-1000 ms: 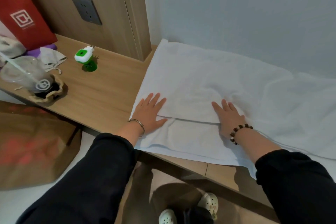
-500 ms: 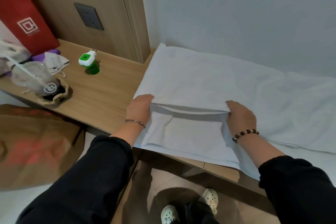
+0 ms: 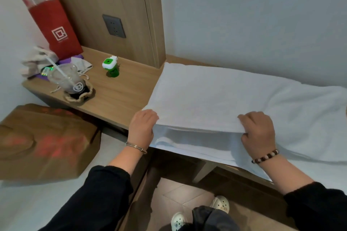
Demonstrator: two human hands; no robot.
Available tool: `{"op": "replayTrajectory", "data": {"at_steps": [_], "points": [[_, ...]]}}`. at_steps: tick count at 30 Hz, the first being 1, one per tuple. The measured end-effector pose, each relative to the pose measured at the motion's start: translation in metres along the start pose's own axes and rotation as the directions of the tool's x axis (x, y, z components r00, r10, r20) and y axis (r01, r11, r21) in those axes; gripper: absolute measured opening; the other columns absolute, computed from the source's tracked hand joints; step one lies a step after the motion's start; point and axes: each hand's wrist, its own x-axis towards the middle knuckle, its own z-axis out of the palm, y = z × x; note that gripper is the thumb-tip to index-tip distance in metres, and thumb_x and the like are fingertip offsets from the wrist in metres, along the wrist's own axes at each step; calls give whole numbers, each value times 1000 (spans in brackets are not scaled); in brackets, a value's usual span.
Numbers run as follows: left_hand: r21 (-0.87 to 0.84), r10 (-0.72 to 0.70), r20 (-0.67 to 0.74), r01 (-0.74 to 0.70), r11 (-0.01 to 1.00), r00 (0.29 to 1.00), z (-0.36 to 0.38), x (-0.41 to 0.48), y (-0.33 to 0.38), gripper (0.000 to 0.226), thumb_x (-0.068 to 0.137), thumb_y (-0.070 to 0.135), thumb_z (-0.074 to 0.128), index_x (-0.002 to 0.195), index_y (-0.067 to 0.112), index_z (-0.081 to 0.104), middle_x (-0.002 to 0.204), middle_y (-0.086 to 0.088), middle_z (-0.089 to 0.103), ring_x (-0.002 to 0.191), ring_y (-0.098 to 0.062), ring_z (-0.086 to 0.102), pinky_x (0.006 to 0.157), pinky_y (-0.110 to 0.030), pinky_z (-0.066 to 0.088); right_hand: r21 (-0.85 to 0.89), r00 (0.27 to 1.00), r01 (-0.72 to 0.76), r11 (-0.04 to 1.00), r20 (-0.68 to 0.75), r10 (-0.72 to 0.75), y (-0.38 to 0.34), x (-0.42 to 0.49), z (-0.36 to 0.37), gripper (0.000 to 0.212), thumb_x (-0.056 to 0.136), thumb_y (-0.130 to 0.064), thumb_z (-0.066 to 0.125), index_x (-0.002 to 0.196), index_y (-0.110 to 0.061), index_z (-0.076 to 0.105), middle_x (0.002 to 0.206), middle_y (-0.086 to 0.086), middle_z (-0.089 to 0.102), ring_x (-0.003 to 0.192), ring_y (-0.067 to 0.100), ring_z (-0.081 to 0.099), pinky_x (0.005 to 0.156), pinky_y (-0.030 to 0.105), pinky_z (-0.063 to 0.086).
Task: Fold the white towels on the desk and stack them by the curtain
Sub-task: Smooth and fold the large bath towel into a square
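A person stands at a wooden desk [image 3: 120, 97], seen from above, two arms in black sleeves reaching forward. A white towel [image 3: 216, 95] covers the right part of the desk, running back to the pale surface behind it. Two layers of it show; whether they are one towel folded or more than one cannot be told. The left hand [image 3: 142, 127] and the right hand [image 3: 260, 133] each grip the near edge of the upper layer, fingers curled together round the cloth, holding it raised just above the lower layer. The lower layer lies flat and hangs slightly over the desk's front edge.

Each wrist wears one bracelet: a thin metal bangle [image 3: 136, 146] on the left, a beaded bracelet [image 3: 265, 156] on the right.

On the left part of the desk, well apart from the towel, stand one red paper bag [image 3: 56, 28], one clear plastic cup [image 3: 69, 80] with one straw, and one small green and white device [image 3: 110, 65]. One dark wall socket [image 3: 113, 26] sits in the wood panel behind. One brown paper bag [image 3: 43, 142] lies below the desk's left end. Two pale shoes [image 3: 221, 203] show on the floor.
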Motion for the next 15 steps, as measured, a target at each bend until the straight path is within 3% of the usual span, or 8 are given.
{"op": "replayTrajectory", "data": {"at_steps": [2, 4, 5, 7, 10, 13, 15], "points": [[57, 23, 84, -28, 998, 996, 7, -30, -9, 43, 44, -22, 72, 73, 10, 69, 80, -5, 68, 78, -26, 66, 70, -33, 51, 2, 979, 120, 993, 167, -119, -10, -29, 14, 37, 48, 24, 58, 76, 3, 68, 66, 14, 56, 56, 30, 51, 52, 34, 38], [122, -4, 177, -18, 992, 984, 12, -56, -14, 48, 36, -19, 79, 75, 8, 72, 85, -10, 72, 81, -30, 70, 73, -45, 56, -14, 852, 151, 988, 508, -123, -18, -62, 29, 39, 56, 11, 73, 90, -7, 69, 80, 9, 60, 71, 26, 56, 61, 35, 45], [143, -35, 224, 2, 990, 974, 14, -62, -16, 48, 35, -18, 81, 75, 7, 73, 87, -12, 72, 81, -32, 70, 73, -47, 56, -34, 780, 76, 997, 625, -38, -19, -76, 35, 40, 68, 3, 71, 104, -12, 66, 93, 6, 61, 84, 24, 56, 72, 32, 45], [175, -92, 270, 45, 984, 958, 15, -63, -16, 41, 39, -15, 81, 72, 6, 70, 83, -13, 71, 77, -33, 69, 68, -44, 57, -69, 738, -58, 996, 668, 89, -20, -90, 43, 43, 76, -1, 64, 116, -17, 62, 104, 2, 60, 94, 21, 52, 79, 29, 42], [221, -145, 310, 77, 972, 940, 18, -55, -17, 28, 50, -10, 79, 68, 6, 66, 74, -11, 65, 67, -30, 63, 59, -36, 54, -101, 728, -94, 990, 671, 138, -22, -86, 49, 40, 73, 0, 64, 110, -16, 63, 99, 3, 58, 89, 21, 50, 74, 29, 39], [336, -269, 417, 127, 933, 868, 18, -45, -12, 19, 76, 4, 67, 93, 13, 66, 96, -6, 61, 89, -26, 58, 74, -35, 47, -140, 707, -73, 987, 691, 150, -23, -81, 52, 35, 82, -10, 60, 116, -18, 56, 109, 3, 55, 95, 21, 49, 80, 29, 38], [404, -343, 423, 165, 900, 838, 19, -36, 1, 27, 78, 12, 61, 103, 21, 60, 109, -1, 53, 104, -23, 50, 85, -33, 41, -166, 684, -63, 984, 711, 163, -25, -81, 54, 35, 85, -12, 56, 119, -20, 51, 114, 2, 52, 99, 20, 47, 84, 29, 37]]}}
